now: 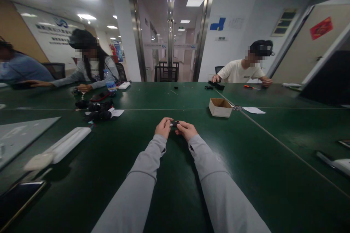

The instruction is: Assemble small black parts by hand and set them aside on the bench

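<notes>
Both hands meet over the middle of the green table (175,101). A small dark object with a shiny metal part (174,124) spans the gap between them. My left hand (163,127) pinches its metal end, and my right hand (186,129) has its fingers closed on the dark end. The object is too small to name surely. Grey sleeves cover both forearms.
An open box (220,108) stands right of my hands. Left are black items (101,111), a bottle (109,81), a white power strip (71,144) and a phone (23,204). Several people sit across the table; a screwdriver (248,87) lies by one person.
</notes>
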Demonstrator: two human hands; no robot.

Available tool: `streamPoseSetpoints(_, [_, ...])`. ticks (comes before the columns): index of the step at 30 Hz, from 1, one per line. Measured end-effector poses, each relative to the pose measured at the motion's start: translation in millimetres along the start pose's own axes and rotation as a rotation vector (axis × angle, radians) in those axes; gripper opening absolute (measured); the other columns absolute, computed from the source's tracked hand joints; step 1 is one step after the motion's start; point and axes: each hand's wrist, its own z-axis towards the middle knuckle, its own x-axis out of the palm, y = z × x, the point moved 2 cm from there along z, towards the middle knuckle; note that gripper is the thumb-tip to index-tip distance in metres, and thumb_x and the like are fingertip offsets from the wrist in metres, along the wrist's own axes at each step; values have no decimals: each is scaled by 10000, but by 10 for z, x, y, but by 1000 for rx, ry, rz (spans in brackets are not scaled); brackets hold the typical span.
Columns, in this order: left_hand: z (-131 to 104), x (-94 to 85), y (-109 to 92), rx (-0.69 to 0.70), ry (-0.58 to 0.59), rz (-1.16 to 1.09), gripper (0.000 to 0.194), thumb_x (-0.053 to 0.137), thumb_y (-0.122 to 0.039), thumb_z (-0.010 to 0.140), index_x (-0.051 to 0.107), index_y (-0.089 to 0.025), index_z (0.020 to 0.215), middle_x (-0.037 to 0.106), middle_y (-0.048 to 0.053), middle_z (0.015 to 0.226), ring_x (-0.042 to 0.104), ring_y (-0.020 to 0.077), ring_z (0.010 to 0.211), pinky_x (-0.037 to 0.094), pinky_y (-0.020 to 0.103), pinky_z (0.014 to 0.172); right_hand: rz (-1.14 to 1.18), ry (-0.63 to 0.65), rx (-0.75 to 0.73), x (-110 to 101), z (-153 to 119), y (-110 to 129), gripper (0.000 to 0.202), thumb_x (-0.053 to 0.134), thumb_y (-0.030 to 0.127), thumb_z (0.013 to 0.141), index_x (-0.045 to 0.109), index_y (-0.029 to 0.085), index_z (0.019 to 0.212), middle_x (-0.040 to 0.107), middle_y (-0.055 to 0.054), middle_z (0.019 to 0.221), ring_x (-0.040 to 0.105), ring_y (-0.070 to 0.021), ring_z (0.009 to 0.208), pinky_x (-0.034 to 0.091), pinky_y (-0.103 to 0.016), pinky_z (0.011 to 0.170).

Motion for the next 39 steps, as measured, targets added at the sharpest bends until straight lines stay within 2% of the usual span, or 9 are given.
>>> streamPoseSetpoints(3, [-3, -4, -8, -2, 8, 65, 272, 392, -374, 802, 600, -206, 847, 428, -43, 448, 430, 95, 426, 334, 192, 444, 3, -2, -20, -1, 0, -1, 338, 790, 351, 506, 674, 125, 729, 571, -83, 1005, 547, -78, 507, 493, -221, 462])
streamPoseSetpoints(8, [6, 1, 3, -10, 77, 10, 244, 440, -273, 760, 575, -221, 956, 516, -30, 608, 453, 79, 449, 349, 186, 441, 1, -17, -28, -14, 0, -2, 363, 792, 383, 487, 670, 124, 711, 547, -76, 1023, 546, -73, 500, 497, -221, 458])
streamPoseSetpoints(12, [10, -3, 8, 38, 27, 63, 239, 429, -340, 785, 602, -203, 877, 456, -40, 494, 432, 85, 444, 338, 183, 450, -11, 22, -22, -7, 0, 0, 349, 784, 380, 509, 666, 120, 709, 541, -84, 1030, 542, -66, 503, 499, -217, 464])
streamPoseSetpoints(15, [4, 1, 0, 16, 18, 80, 254, 424, -373, 791, 607, -203, 838, 437, -42, 458, 433, 89, 439, 344, 184, 456, -3, 15, -21, -9, 5, -6, 354, 783, 383, 513, 658, 119, 714, 548, -84, 1018, 542, -65, 503, 495, -207, 460])
streamPoseSetpoints(21, [1, 14, 7, 5, 74, -3, 235, 458, -263, 747, 580, -219, 942, 543, -17, 681, 461, 77, 471, 364, 182, 437, 30, -17, -10, -19, 17, -26, 339, 782, 367, 519, 650, 125, 715, 555, -73, 990, 542, -66, 489, 491, -199, 440])
streamPoseSetpoints(26, [-6, -5, -1, 51, 20, 105, 244, 433, -353, 785, 611, -209, 869, 479, -27, 523, 447, 92, 464, 348, 187, 451, 18, 9, -24, -12, 8, -25, 327, 779, 366, 531, 657, 120, 709, 542, -74, 1009, 548, -67, 502, 494, -197, 443])
streamPoseSetpoints(29, [-11, -7, -20, 35, 31, 114, 278, 420, -394, 791, 612, -197, 827, 447, -33, 473, 441, 94, 452, 349, 191, 456, 3, 18, -22, -12, 4, -22, 326, 770, 365, 547, 657, 118, 727, 538, -78, 1016, 548, -66, 511, 498, -199, 455])
streamPoseSetpoints(35, [-4, 7, -3, -23, 79, -8, 241, 460, -258, 731, 578, -219, 939, 525, -28, 630, 456, 77, 455, 362, 185, 435, 35, -10, -32, -25, 15, -25, 360, 780, 379, 520, 651, 124, 739, 535, -74, 1008, 550, -73, 501, 498, -207, 445])
streamPoseSetpoints(39, [13, 8, 30, 14, 86, -12, 248, 449, -281, 753, 570, -202, 955, 496, -31, 579, 435, 73, 442, 352, 175, 425, 38, 3, -28, -27, 19, -33, 394, 787, 405, 498, 648, 117, 727, 526, -75, 1018, 549, -70, 500, 497, -205, 441])
